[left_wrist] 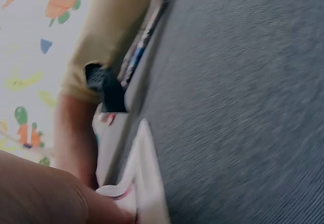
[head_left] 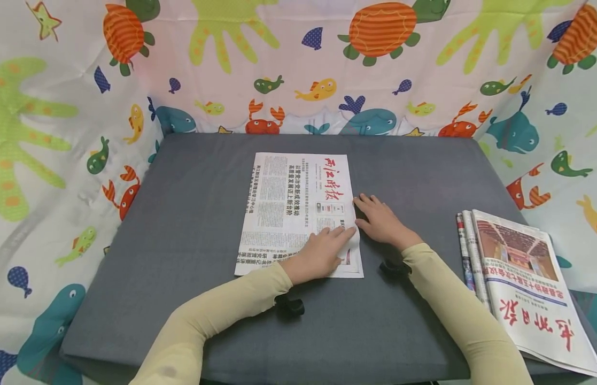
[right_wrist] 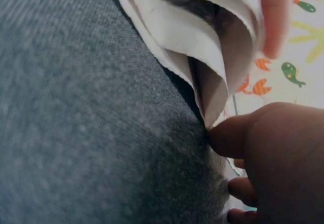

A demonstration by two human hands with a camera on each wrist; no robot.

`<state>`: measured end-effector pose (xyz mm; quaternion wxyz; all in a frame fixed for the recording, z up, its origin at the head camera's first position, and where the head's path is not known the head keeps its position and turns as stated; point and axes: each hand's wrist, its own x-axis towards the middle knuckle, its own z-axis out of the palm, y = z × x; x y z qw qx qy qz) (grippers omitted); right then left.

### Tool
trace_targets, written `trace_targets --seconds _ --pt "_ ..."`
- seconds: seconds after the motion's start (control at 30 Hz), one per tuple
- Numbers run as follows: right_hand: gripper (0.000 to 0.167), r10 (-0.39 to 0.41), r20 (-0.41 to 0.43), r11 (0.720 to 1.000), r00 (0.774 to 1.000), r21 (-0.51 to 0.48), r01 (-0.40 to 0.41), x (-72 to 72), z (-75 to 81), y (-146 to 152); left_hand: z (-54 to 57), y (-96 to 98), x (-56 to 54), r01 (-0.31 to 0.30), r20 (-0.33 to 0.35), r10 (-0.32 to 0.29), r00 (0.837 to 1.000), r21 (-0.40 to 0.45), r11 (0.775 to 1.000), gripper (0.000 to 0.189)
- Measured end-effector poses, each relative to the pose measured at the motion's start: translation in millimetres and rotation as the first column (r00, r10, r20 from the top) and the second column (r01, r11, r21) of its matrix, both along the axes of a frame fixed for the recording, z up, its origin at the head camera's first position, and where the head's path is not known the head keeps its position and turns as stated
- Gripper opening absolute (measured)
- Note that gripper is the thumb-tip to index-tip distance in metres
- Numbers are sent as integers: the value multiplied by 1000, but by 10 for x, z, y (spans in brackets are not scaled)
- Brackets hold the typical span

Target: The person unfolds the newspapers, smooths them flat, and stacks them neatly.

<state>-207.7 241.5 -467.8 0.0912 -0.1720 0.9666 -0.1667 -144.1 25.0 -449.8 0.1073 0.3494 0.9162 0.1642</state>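
Observation:
A folded newspaper (head_left: 274, 214) with red title characters lies flat on the grey tabletop. My left hand (head_left: 319, 254) rests across its lower right part, fingers stretched toward the right edge. One straight finger (right_wrist: 276, 21) of that hand shows beside the bulging page layers in the right wrist view. At the same edge is my right hand (head_left: 382, 222), its thumb (right_wrist: 225, 138) touching the page edges and its other fingers spread farther along. In the left wrist view the left hand (left_wrist: 45, 193) touches the paper near a raised white corner (left_wrist: 147, 168).
A stack of folded newspapers (head_left: 524, 278) lies at the table's right side, overhanging the front edge. Dark wrist devices (head_left: 289, 306) sit under both cuffs. A curtain (head_left: 298, 64) printed with sea animals encloses the back and sides of the grey table (head_left: 183, 224).

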Motion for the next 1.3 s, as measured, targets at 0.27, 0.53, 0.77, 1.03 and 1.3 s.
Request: trace_targets --seconds 0.27,0.53,0.77,1.03,1.3 --pt "56 -28 -40 997 999 -68 25 -15 15 20 79 -201 -178 -154 126 120 985 307 939 79" --pt "61 -2 -29 1000 1000 -22 1 -4 -3 -6 268 -474 -272 -375 255 279 926 521 767 82" --pt "65 28 -26 999 999 32 -27 40 -4 -51 473 -828 -364 -461 322 335 885 697 549 84" --pt "65 12 -1 999 1000 45 -12 38 34 -56 689 -1321 -315 -500 395 329 857 790 355 79" --pt "67 18 -2 999 1000 50 -18 24 6 -24 701 -1567 -314 -576 475 373 797 784 232 79"
